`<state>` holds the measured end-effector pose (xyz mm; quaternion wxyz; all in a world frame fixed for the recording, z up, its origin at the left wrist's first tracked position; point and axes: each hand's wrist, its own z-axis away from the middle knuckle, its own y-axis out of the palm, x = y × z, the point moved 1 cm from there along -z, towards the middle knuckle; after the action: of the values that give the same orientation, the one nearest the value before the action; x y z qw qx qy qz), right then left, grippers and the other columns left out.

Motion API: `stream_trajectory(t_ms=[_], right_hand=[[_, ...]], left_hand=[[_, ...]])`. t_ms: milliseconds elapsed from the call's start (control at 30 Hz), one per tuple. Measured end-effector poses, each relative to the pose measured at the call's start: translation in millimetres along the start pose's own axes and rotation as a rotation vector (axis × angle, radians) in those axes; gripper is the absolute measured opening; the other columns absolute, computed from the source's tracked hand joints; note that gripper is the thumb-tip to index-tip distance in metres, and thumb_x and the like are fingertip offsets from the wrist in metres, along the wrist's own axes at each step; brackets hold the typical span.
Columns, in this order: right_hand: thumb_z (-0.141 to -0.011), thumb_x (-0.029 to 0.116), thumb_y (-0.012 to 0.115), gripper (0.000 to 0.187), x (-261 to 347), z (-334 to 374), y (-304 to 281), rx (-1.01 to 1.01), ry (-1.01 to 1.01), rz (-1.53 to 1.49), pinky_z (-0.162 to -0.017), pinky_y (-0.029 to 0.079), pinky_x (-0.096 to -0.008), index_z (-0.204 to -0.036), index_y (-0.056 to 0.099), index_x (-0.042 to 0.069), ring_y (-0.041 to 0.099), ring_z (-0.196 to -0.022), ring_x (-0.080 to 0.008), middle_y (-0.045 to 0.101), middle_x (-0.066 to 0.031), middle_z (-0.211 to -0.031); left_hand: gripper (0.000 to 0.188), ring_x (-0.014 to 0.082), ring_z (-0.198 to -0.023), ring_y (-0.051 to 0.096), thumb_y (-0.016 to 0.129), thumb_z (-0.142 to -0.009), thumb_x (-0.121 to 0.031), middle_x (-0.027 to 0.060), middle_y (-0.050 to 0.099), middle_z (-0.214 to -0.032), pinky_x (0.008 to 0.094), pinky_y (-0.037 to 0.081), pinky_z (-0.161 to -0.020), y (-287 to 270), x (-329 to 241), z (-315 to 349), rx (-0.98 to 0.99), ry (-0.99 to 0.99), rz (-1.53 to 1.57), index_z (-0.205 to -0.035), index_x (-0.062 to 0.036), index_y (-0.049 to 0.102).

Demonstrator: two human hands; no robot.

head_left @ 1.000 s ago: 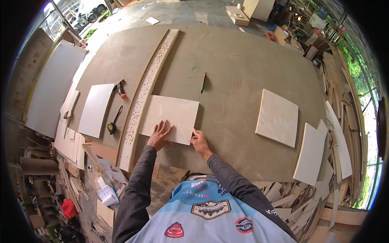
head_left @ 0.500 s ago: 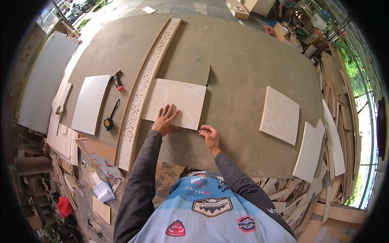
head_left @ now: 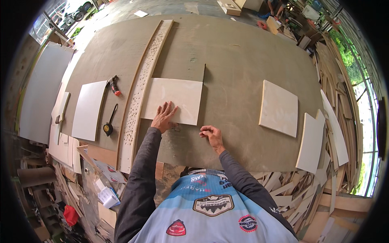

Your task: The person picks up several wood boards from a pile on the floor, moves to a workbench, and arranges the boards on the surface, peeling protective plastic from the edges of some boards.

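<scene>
My left hand [head_left: 163, 117] lies with fingers spread on the near edge of a cream rectangular board [head_left: 178, 95], pressing it flat on the big worktable. The board's left side meets a long white strip [head_left: 139, 89] speckled with holes and edged in brown. Off the board's near right corner, apart from it, is my right hand [head_left: 212, 137], its fingers curled together in a pinch; whatever they may hold is too small to make out. A thin dark stick-like thing [head_left: 204, 74] extends from the board's far right corner.
Left of the strip lie a red-and-black handled tool [head_left: 114, 86], a tape measure [head_left: 107, 128] and a white panel [head_left: 89, 111]. Another cream panel [head_left: 278, 108] rests at the right. Wood offcuts [head_left: 279, 190] pile up beyond the right edge. Another person [head_left: 276, 9] is at the far right.
My right hand has drawn slightly away from the board's near right corner. My left hand stays spread on the board. The whole view has shifted a little.
</scene>
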<state>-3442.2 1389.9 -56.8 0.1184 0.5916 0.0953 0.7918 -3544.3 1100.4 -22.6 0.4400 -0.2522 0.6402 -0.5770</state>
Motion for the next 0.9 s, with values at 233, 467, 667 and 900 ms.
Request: stream_trajectory(t_ms=[233,467,667,900], right_hand=[[-0.089,-0.002,0.060,0.018,3,4,-5,0.011,0.010,0.002,-0.075,0.063,-0.0320,-0.104,0.070,-0.005,0.073,-0.083,-0.0197,0.071,-0.0107,-0.095],[-0.090,-0.002,0.061,0.017,8,10,-15,0.027,0.048,-0.050,-0.075,0.063,-0.0328,-0.104,0.069,-0.006,0.073,-0.084,-0.0212,0.071,-0.0120,-0.098],[-0.090,-0.001,0.061,0.019,12,19,-38,0.006,0.045,-0.086,-0.075,0.064,-0.0327,-0.107,0.069,-0.006,0.073,-0.084,-0.0211,0.071,-0.0117,-0.098],[-0.091,-0.001,0.061,0.018,23,35,-69,-0.111,0.004,-0.084,-0.074,0.064,-0.0325,-0.107,0.069,-0.006,0.073,-0.082,-0.0203,0.071,-0.0117,-0.098]], left_hand=[[0.104,0.0392,-0.157,0.010,0.079,-0.079,-0.049,0.0183,0.013,-0.170,0.0565,0.014,-0.125,0,3,-5,0.021,0.002,-0.004,-0.164,-0.0250,0.025],[0.103,0.0390,-0.157,0.010,0.079,-0.080,-0.049,0.0177,0.012,-0.171,0.0564,0.013,-0.125,-1,5,-8,0.042,-0.007,-0.027,-0.164,-0.0244,0.023],[0.102,0.0377,-0.158,0.009,0.078,-0.082,-0.046,0.0165,0.010,-0.171,0.0672,0.013,-0.121,-8,-2,-12,0.122,-0.042,-0.082,-0.164,-0.0243,0.021],[0.102,0.0355,-0.158,0.007,0.079,-0.082,-0.043,0.0154,0.008,-0.172,0.0718,0.014,-0.119,-7,2,-16,0.142,-0.050,-0.107,-0.164,-0.0256,0.021]])
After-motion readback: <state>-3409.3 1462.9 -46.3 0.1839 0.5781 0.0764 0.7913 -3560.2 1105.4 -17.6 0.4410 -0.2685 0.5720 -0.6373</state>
